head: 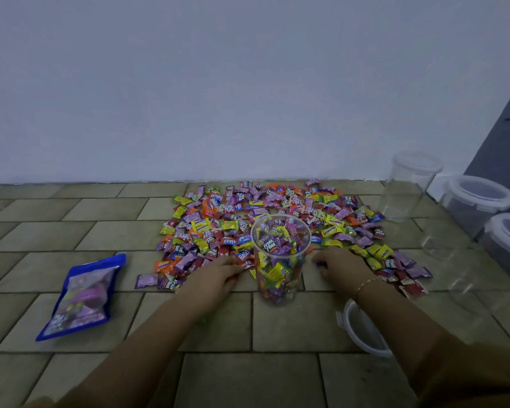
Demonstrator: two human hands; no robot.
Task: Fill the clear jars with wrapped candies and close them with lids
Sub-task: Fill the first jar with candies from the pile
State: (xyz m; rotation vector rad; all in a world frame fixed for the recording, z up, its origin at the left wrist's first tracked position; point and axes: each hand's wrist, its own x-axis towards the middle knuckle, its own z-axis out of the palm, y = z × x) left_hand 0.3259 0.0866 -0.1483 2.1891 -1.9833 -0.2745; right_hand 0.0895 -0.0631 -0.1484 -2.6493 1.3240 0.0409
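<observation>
Clear jar [280, 260] between left hand [218, 273] and right hand [340, 265] fingers.

Wrappers [280, 228]: mentos, Relaxa, Fruit Plus

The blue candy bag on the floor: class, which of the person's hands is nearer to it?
Left. The left hand lies between the blue candy bag and the jar; the right hand is beyond the jar.

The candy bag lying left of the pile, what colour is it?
Blue-edged candy bag with a clear front, seen in the head view.
</observation>
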